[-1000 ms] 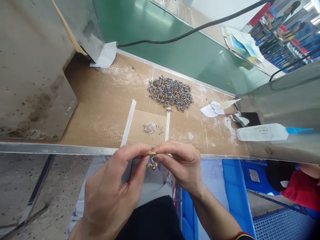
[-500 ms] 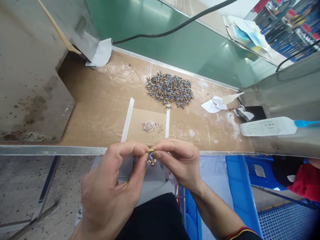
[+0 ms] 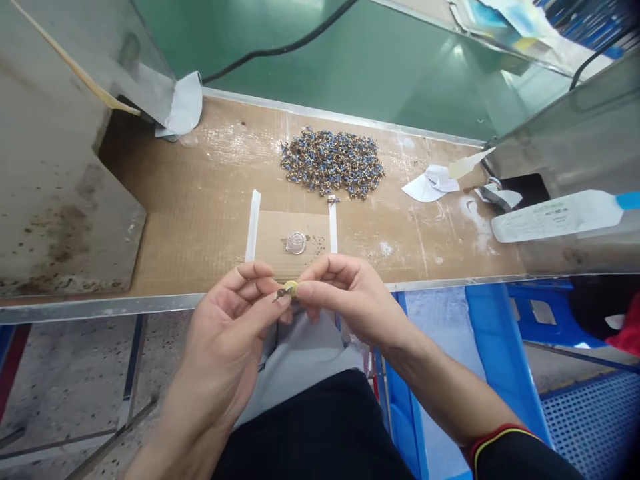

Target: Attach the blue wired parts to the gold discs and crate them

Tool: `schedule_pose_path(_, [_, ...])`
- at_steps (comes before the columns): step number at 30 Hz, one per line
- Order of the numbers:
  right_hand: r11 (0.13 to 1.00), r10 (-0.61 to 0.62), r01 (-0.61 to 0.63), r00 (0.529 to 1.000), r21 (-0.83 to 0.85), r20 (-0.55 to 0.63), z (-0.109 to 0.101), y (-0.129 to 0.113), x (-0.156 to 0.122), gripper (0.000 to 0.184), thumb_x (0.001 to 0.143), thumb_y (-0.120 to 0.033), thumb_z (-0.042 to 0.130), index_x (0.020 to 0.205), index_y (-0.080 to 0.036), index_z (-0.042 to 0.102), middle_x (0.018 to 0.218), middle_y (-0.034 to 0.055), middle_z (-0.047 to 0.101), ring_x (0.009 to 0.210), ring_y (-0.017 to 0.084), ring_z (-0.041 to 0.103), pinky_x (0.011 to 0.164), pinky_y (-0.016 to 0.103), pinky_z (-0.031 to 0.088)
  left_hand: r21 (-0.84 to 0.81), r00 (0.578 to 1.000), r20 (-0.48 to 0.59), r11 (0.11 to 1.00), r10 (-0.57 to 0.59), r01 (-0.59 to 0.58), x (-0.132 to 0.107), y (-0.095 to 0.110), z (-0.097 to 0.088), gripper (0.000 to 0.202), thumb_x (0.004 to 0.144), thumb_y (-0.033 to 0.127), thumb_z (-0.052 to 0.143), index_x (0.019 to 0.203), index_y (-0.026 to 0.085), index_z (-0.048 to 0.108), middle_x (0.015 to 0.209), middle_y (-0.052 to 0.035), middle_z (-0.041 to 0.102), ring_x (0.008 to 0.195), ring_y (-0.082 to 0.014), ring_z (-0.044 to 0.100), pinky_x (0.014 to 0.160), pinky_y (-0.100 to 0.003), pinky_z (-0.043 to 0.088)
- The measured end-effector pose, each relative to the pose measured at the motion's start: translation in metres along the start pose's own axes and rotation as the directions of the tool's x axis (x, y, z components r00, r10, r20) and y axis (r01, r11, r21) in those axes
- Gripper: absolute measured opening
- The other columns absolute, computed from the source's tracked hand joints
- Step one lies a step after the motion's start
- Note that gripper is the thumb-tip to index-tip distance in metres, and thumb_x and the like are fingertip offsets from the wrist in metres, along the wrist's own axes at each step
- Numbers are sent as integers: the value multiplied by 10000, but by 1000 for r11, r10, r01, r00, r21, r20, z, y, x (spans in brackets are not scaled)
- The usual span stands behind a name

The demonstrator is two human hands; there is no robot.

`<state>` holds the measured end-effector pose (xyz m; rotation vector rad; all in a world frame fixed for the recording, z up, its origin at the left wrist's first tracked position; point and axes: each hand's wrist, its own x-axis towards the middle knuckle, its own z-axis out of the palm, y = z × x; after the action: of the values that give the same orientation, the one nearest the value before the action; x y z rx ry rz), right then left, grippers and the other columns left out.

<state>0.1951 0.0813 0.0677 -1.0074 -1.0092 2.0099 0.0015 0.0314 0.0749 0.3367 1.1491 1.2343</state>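
Note:
At the bench's front edge, my left hand [image 3: 233, 323] and my right hand [image 3: 353, 297] meet around a small figurine-like piece [image 3: 290, 288]. Its round yellow part faces up, and a dark brown end sticks out to the left over my left thumb. Both hands pinch it between thumb and fingers; the fingers hide much of it. Just beyond my hands, a clear round blob [image 3: 296, 243] with a coiled look rests on a cardboard sheet [image 3: 270, 230]. Farther back lies a heap of small blue, brown and gold pieces [image 3: 333, 163].
White tape strips [image 3: 253, 223] flank the sheet. A white bottle [image 3: 555, 215] with a blue end lies at right, near paper scraps [image 3: 430, 185]. A grey metal panel [image 3: 65, 193] bounds the left side. A black cable [image 3: 280, 50] crosses the green surface behind.
The small piece has turned from upright, yellow part on top, to lying tilted with its yellow face showing. My fingers have shifted around it. The camera view has moved slightly.

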Motion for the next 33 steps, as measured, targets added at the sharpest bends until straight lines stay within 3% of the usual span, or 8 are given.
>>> schedule_pose_path(5, [988, 51, -55, 998, 148, 30, 3, 6, 3, 433, 841, -513, 1141, 900, -207, 840, 835, 24, 858, 738, 158, 794, 642, 238, 637, -100, 988, 31, 983, -149, 151, 0, 1, -1, 413, 774, 119, 1107, 1094, 201, 860, 791, -3, 785, 695, -126, 725, 715, -206, 681])
schedule_pose_path(11, [983, 85, -85, 996, 164, 7, 1, 2, 1, 468, 818, -532, 1149, 882, -202, 824, 802, 6, 831, 650, 128, 741, 593, 225, 625, -153, 959, 78, 947, -274, 283, 3, 0, -1, 391, 738, 203, 1185, 981, 122, 890, 834, -53, 825, 734, -131, 773, 755, -218, 738])
schedule_pose_path(18, [978, 99, -100, 995, 182, 16, 0, -3, 0, 466, 814, -510, 1149, 881, -189, 818, 811, 13, 838, 613, 111, 724, 586, 212, 627, -208, 939, 68, 916, -337, 344, 4, -2, -1, 377, 681, 160, 1207, 947, 121, 942, 876, -41, 869, 758, -125, 823, 788, -204, 764])
schedule_pose_path(26, [984, 102, -99, 995, 146, -11, 0, -1, -1, 499, 840, -585, 1122, 876, -198, 809, 790, 10, 827, 622, 123, 711, 579, 232, 616, -173, 943, 94, 927, -320, 332, 5, -5, -1, 278, 754, 188, 1163, 891, 118, 931, 875, -44, 851, 790, -131, 817, 804, -202, 764])
schedule_pose_path(33, [992, 29, -28, 1000, 121, -3, -7, 2, -12, 432, 890, -527, 1105, 937, -200, 827, 893, 38, 882, 671, 127, 734, 632, 241, 618, -144, 942, 76, 931, -327, 335, 5, -7, 8, 327, 689, 201, 1192, 843, 134, 912, 831, -23, 820, 759, -124, 788, 794, -216, 764])
